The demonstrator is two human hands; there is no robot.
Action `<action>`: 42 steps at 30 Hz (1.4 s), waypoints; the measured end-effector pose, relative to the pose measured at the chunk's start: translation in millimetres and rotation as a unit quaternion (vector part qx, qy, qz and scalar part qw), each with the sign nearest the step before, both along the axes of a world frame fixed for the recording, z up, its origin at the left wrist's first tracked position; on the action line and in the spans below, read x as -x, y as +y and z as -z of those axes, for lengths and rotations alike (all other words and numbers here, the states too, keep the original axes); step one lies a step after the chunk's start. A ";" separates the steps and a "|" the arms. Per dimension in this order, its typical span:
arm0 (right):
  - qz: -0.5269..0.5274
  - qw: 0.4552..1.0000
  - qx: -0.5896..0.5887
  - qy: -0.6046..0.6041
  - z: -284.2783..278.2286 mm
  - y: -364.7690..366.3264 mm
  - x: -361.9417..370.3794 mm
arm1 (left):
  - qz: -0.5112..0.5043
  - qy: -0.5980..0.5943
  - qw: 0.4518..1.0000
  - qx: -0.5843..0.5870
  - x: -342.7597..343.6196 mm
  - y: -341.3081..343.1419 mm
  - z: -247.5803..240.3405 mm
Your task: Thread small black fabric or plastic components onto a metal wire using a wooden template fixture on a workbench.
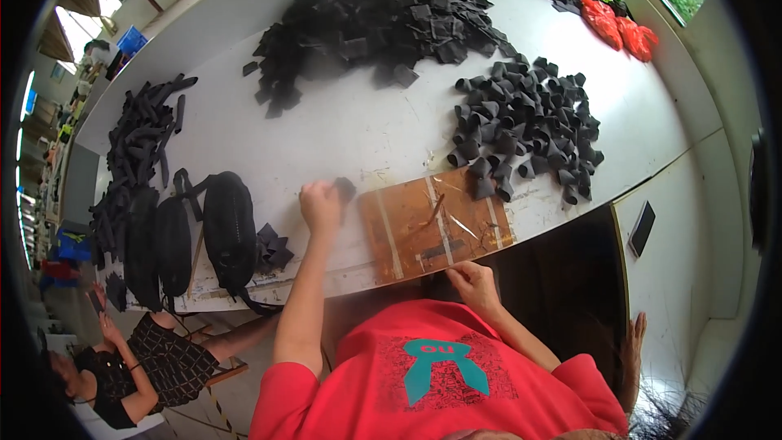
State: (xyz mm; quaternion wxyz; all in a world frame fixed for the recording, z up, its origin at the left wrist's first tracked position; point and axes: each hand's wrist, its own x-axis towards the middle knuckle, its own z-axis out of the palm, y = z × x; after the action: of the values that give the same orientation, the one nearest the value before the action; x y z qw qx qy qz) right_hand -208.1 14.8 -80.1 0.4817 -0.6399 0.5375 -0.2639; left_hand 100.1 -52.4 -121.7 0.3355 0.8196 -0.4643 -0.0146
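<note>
The left hand (319,205) closes its grip on a small black fabric piece (345,188) just left of the brown work board (436,224) at frame centre, seemingly keeping it handy to the board. The right hand (472,283) rests with curled, empty fingers at the table (350,126) edge below. Flat black squares (375,20) pile top centre and folded cones (525,122) at right, seemingly sorted by stage.

black fabric pcs (383,20), brown striped board (432,224), white table (358,126)
</note>
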 end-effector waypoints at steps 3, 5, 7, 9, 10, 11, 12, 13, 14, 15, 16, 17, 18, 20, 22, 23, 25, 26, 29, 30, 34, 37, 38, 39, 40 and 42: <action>-0.075 0.996 0.041 -0.001 -2.7 -1.0 -12.0 | 0.056 -0.009 0.998 0.011 -2.8 7.7 -28.3; -0.107 0.992 0.057 -0.019 -3.7 0.2 -19.9 | 0.112 0.010 0.993 -0.034 -9.5 12.8 -22.8; -0.122 0.991 0.046 -0.024 -5.8 -2.2 -27.7 | 0.140 -0.019 0.990 -0.026 -4.7 16.3 -27.9; -0.131 0.990 0.026 -0.031 -6.2 -2.5 -32.8 | 0.163 -0.047 0.985 -0.019 0.6 19.8 -36.2; -0.138 0.989 0.033 -0.035 -8.4 -3.0 -34.7 | 0.163 -0.075 0.983 0.029 4.7 20.4 -41.2; -0.146 0.988 0.038 -0.039 -11.3 -4.3 -36.1 | 0.161 -0.103 0.978 0.077 8.7 20.8 -47.0; -0.150 0.987 0.047 -0.026 -15.7 -6.1 -37.1 | 0.157 -0.102 0.980 0.070 12.2 22.2 -54.9; -0.155 0.986 0.054 -0.012 -21.0 -8.7 -37.5 | 0.166 -0.021 0.983 0.075 16.5 22.4 -63.9; -0.148 0.987 0.067 -0.012 -27.7 -10.5 -38.9 | 0.172 0.060 0.980 0.079 20.8 24.1 -72.0; -0.138 0.988 0.061 -0.015 -34.7 -12.7 -39.4 | 0.164 0.061 0.982 0.073 25.7 26.9 -81.1; -0.115 0.989 0.087 -0.037 -35.8 -14.2 -40.4 | 0.202 0.077 0.974 0.061 30.8 28.2 -88.9; -0.092 0.988 0.112 -0.058 -36.7 -15.8 -41.2 | 0.241 0.093 0.965 0.048 36.9 29.5 -96.4; -0.070 0.993 0.065 -0.067 -41.5 -19.2 -42.5 | 0.258 0.151 0.954 0.001 44.4 29.8 -103.0; -0.043 0.992 -0.037 -0.117 -51.9 -25.4 -43.7 | 0.303 0.237 0.921 -0.063 55.7 33.2 -109.6; -0.040 0.988 -0.041 -0.140 -52.3 -30.6 -46.3 | 0.367 0.307 0.871 -0.113 64.4 34.8 -105.9; -0.040 0.985 -0.042 -0.164 -52.5 -33.8 -47.2 | 0.412 0.303 0.851 -0.121 69.4 35.3 -106.5; -0.107 0.966 -0.110 -0.207 -60.7 -38.3 -45.2 | 0.449 0.381 0.789 -0.175 79.9 40.8 -109.0; -0.092 0.946 -0.185 -0.249 -59.2 -36.8 -44.8 | 0.449 0.386 0.785 -0.180 86.9 44.5 -109.7; -0.052 0.901 -0.290 -0.320 -47.5 -38.2 -38.5 | 0.313 0.611 0.722 -0.086 109.1 47.1 -105.0; 0.012 0.858 -0.345 -0.380 -49.2 -37.6 -38.9 | 0.277 0.653 0.705 -0.019 113.5 51.4 -97.4; 0.089 0.788 -0.372 -0.482 -55.4 -34.7 -38.6 | 0.216 0.731 0.646 0.025 132.1 69.9 -101.8; 0.107 0.782 -0.365 -0.494 -54.5 -34.9 -38.8 | 0.223 0.718 0.659 -0.002 134.1 71.2 -99.8; 0.114 0.783 -0.366 -0.490 -54.1 -35.1 -38.9 | 0.220 0.720 0.658 -0.019 134.1 71.1 -99.1; 0.113 0.782 -0.365 -0.492 -53.4 -35.2 -39.1 | 0.221 0.719 0.659 -0.018 134.4 70.7 -99.3; 0.110 0.781 -0.367 -0.493 -52.8 -35.0 -38.9 | 0.206 0.718 0.665 -0.021 135.5 70.1 -99.5; 0.105 0.780 -0.367 -0.496 -51.2 -34.4 -39.1 | 0.192 0.716 0.671 -0.022 137.2 70.2 -98.6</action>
State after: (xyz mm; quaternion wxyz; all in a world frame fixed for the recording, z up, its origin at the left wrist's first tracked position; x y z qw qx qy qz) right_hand -169.0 -19.6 -28.9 0.8495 -0.1352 0.3440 -0.3764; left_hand -37.1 17.8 -23.1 0.5370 0.4579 -0.2287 -0.6706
